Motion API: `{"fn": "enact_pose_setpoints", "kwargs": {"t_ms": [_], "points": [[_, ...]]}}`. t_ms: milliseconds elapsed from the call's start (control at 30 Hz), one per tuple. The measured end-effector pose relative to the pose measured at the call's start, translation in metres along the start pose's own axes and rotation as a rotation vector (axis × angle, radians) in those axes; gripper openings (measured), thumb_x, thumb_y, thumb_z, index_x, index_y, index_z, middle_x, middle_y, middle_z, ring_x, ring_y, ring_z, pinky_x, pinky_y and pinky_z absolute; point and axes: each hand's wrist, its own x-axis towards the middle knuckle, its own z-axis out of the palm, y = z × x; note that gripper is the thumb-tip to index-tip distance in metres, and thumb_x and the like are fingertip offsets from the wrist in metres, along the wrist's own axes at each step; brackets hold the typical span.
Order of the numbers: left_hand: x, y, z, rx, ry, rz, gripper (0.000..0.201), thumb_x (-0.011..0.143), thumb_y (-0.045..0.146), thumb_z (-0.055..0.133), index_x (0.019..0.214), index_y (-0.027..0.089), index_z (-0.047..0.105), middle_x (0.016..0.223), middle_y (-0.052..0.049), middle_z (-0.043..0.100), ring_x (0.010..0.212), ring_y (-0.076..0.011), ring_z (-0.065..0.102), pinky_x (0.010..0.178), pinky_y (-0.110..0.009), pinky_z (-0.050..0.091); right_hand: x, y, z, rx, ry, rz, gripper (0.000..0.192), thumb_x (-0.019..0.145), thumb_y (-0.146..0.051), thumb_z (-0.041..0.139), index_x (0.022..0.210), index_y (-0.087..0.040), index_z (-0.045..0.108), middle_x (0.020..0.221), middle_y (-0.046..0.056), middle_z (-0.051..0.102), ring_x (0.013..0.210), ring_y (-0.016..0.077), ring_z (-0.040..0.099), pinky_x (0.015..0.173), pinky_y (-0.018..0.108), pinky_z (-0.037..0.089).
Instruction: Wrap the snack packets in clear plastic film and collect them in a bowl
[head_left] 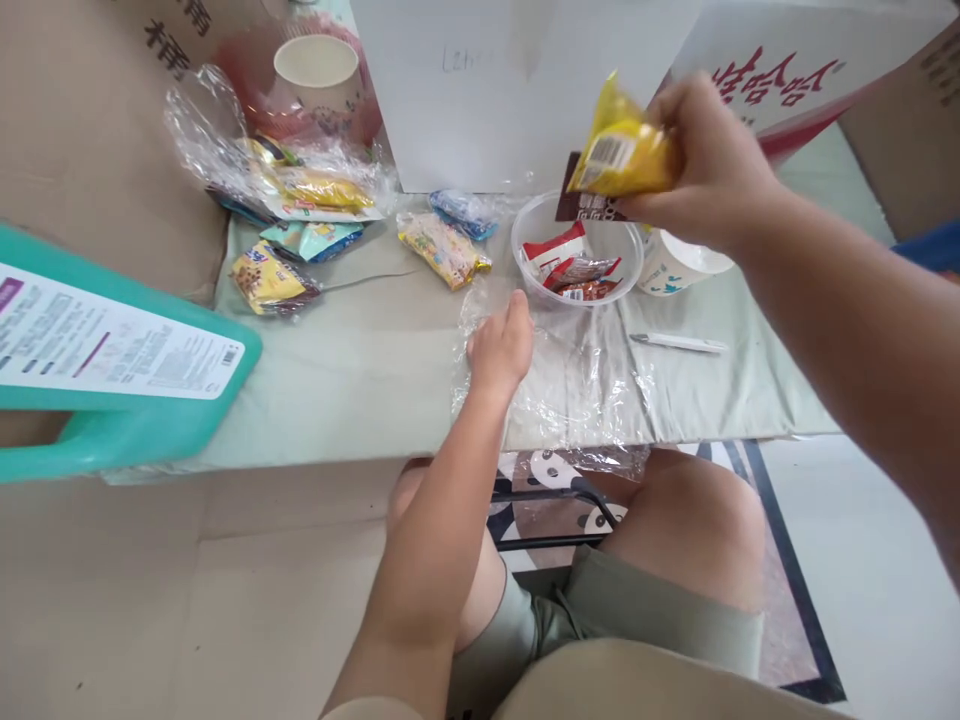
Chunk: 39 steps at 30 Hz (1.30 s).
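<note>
My right hand [709, 165] holds a yellow snack packet [619, 150] together with a dark brown packet [581, 205], raised above a clear plastic bowl [525, 235]. Inside the bowl lie red and white snack packets [574, 265]. My left hand [501, 345] rests on the table with fingers curled, pressing on a sheet of clear plastic wrap [577, 380] just in front of the bowl. It holds nothing that I can see.
Several snack packets [442, 248] and a plastic bag [300, 180] lie at the back left with a paper cup [315, 75]. A second paper cup [679, 270] and a white pen [679, 343] sit right of the bowl. A teal container [112, 400] juts in at left. A white box [517, 90] stands behind.
</note>
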Motion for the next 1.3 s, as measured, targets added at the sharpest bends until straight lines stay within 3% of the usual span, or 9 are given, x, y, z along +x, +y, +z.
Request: {"fn": "enact_pose_setpoints", "kwargs": {"t_ms": [100,167,433,567,767,967,1067,1167,1300], "points": [[-0.002,0.008,-0.004,0.042,-0.024,-0.042,0.064,0.103,0.067,0.024,0.066,0.026,0.057,0.089,-0.011,0.074,0.101,-0.0354,0.069,0.094,-0.055,0.051,0.011,-0.004,0.011,-0.214,-0.345,0.096,0.059,0.063,-0.002,0.087,0.113,-0.011,0.057,0.101,-0.003,0.071,0.084,0.0066,0.059,0.075,0.027,0.043],[-0.002,0.012,-0.007,0.055,-0.043,-0.060,0.065,0.103,0.066,0.021,0.066,0.026,0.057,0.090,-0.011,0.074,0.101,-0.0353,0.070,0.094,-0.054,0.051,0.009,-0.002,0.013,-0.261,-0.430,0.134,0.063,0.061,-0.004,0.089,0.115,-0.009,0.057,0.108,0.000,0.073,0.092,0.0101,0.063,0.079,0.028,0.045],[0.003,0.008,-0.005,-0.018,-0.041,-0.005,0.064,0.102,0.069,0.026,0.071,0.026,0.062,0.083,-0.009,0.072,0.096,-0.0324,0.068,0.092,-0.053,0.051,0.036,0.011,0.011,-0.142,-0.389,0.208,0.046,0.078,-0.016,0.078,0.122,-0.007,0.072,0.118,0.004,0.077,0.108,0.0162,0.073,0.088,0.031,0.053],[0.005,0.008,-0.004,0.001,-0.042,-0.043,0.065,0.102,0.071,0.025,0.072,0.028,0.063,0.087,-0.008,0.073,0.096,-0.0307,0.068,0.091,-0.052,0.051,0.065,0.014,0.015,-0.324,-0.613,0.230,0.035,0.075,-0.030,0.070,0.097,-0.002,0.074,0.103,0.000,0.080,0.100,0.0144,0.075,0.080,0.032,0.052],[0.006,0.012,-0.005,0.013,-0.042,-0.089,0.059,0.103,0.065,0.031,0.071,0.027,0.063,0.091,-0.010,0.074,0.099,-0.0318,0.068,0.094,-0.055,0.051,0.062,0.026,0.017,-0.384,-0.421,0.018,0.040,0.080,-0.044,0.061,0.065,-0.007,0.062,0.099,-0.006,0.079,0.100,0.0098,0.073,0.079,0.030,0.047],[0.010,0.011,-0.003,0.011,-0.040,-0.050,0.057,0.105,0.057,0.033,0.067,0.025,0.059,0.094,-0.009,0.075,0.100,-0.0316,0.069,0.096,-0.054,0.051,0.036,0.012,0.031,-0.512,-0.490,0.057,0.025,0.079,-0.027,0.080,0.100,-0.013,0.078,0.114,0.003,0.077,0.102,0.0118,0.070,0.091,0.031,0.050],[0.011,0.010,-0.003,-0.009,-0.045,-0.054,0.057,0.105,0.056,0.034,0.064,0.024,0.058,0.087,-0.008,0.074,0.099,-0.0311,0.070,0.097,-0.052,0.051,0.005,-0.001,0.020,-0.411,-0.278,0.054,0.021,0.088,-0.018,0.070,0.108,-0.014,0.076,0.118,0.008,0.074,0.108,0.0153,0.067,0.099,0.035,0.050],[0.011,0.006,-0.005,-0.034,-0.061,-0.033,0.059,0.105,0.060,0.033,0.066,0.025,0.060,0.087,-0.008,0.074,0.097,-0.0305,0.069,0.097,-0.052,0.051,-0.078,-0.014,0.009,-0.220,0.073,-0.041,0.019,0.092,-0.019,0.063,0.110,-0.021,0.068,0.106,0.009,0.074,0.100,0.0218,0.070,0.098,0.047,0.055],[0.016,-0.004,-0.006,-0.067,-0.076,0.039,0.060,0.104,0.065,0.031,0.071,0.026,0.063,0.087,-0.007,0.074,0.099,-0.0277,0.070,0.095,-0.046,0.053,-0.234,-0.018,0.020,-0.068,-0.088,-0.320,0.029,0.087,-0.035,0.072,0.115,-0.032,0.063,0.109,0.005,0.074,0.111,0.0326,0.073,0.093,0.055,0.059]]}}
